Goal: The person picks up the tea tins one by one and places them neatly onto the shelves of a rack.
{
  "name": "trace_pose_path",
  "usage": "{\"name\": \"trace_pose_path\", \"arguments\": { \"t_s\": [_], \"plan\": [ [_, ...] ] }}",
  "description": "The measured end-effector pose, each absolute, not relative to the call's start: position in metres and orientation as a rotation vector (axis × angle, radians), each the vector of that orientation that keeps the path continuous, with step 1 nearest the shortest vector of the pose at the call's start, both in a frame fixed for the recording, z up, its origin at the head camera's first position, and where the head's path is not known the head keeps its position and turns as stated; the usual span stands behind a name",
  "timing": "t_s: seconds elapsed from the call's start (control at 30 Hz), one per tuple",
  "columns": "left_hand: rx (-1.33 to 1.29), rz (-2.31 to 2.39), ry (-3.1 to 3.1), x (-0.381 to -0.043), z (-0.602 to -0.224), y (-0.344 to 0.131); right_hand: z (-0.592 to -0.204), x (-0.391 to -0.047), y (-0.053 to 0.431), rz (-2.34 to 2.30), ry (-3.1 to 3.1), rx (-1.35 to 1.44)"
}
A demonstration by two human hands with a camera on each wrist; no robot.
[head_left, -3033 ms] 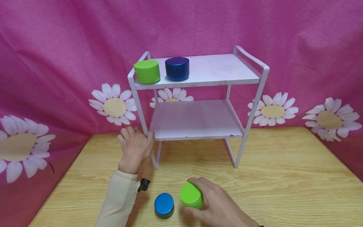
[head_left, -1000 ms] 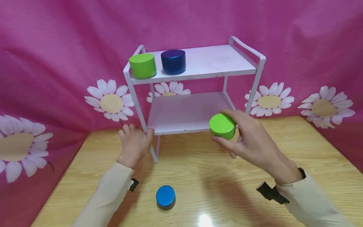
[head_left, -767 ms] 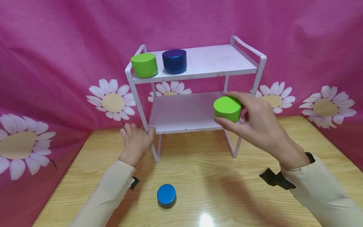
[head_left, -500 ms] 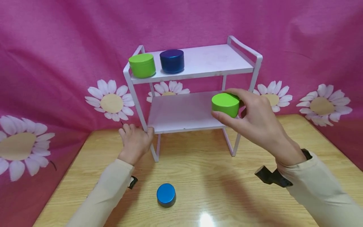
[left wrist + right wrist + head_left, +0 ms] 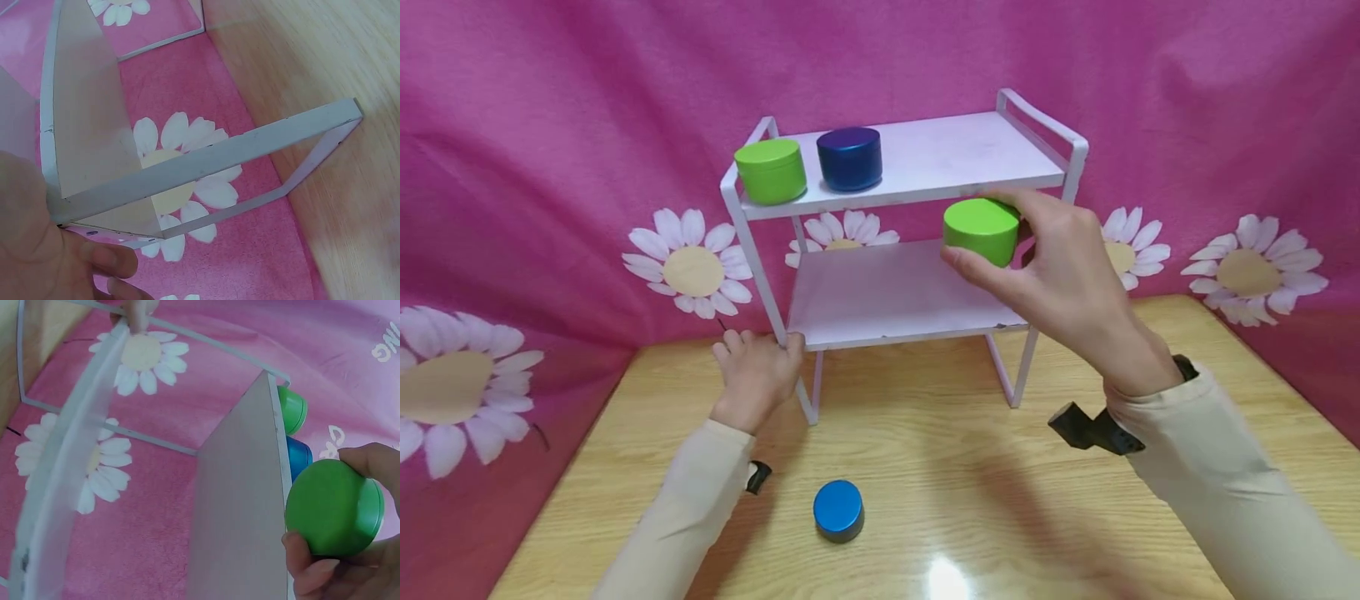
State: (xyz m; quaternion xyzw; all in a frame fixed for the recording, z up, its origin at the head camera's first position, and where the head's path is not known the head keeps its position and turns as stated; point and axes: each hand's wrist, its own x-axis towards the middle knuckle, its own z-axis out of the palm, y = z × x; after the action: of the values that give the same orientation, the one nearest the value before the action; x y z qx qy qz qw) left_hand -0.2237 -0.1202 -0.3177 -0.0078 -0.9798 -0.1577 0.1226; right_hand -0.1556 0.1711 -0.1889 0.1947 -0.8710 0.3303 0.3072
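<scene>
My right hand point(image 5: 1071, 275) grips a lime green round tin point(image 5: 979, 232) between thumb and fingers, lid up. It holds the tin in the air, just before and below the front edge of the upper board of a white two-tier rack point(image 5: 951, 158). In the right wrist view the held tin point(image 5: 331, 509) is beside that board's edge. My left hand point(image 5: 754, 375) holds the rack's left front leg where the lower board meets it. Another green tin point(image 5: 771, 173) stands at the upper board's left end, with a dark blue tin point(image 5: 850, 160) right of it.
A smaller-looking blue tin point(image 5: 838, 510) stands on the wooden table point(image 5: 895, 450) in front of the rack. Behind the rack hangs a pink cloth point(image 5: 647, 100) with white daisies. The lower board point(image 5: 880, 292) bears nothing in view.
My right hand has lifted the green tin from near the table up to just below the upper board's front edge. The left hand stays on the rack's leg.
</scene>
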Motion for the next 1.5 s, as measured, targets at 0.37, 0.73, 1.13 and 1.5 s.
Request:
{"name": "trace_pose_path", "arguments": {
  "t_s": [0.37,0.73,1.13,1.5],
  "plan": [
    [0.000,-0.482,-2.860,-0.223,-0.316,-0.118,-0.163,-0.168,0.166,0.893,-2.336,0.488],
    [0.028,-0.496,-2.883,-0.222,-0.316,-0.118,-0.166,-0.174,0.155,0.936,-2.311,0.486],
    [0.028,-0.495,-2.880,-0.221,-0.315,-0.118,-0.158,-0.179,0.143,0.881,-2.277,0.465],
    [0.004,-0.407,-2.893,-0.218,-0.316,-0.118,-0.146,-0.191,0.137,0.830,-2.416,0.395]
  ]
}}
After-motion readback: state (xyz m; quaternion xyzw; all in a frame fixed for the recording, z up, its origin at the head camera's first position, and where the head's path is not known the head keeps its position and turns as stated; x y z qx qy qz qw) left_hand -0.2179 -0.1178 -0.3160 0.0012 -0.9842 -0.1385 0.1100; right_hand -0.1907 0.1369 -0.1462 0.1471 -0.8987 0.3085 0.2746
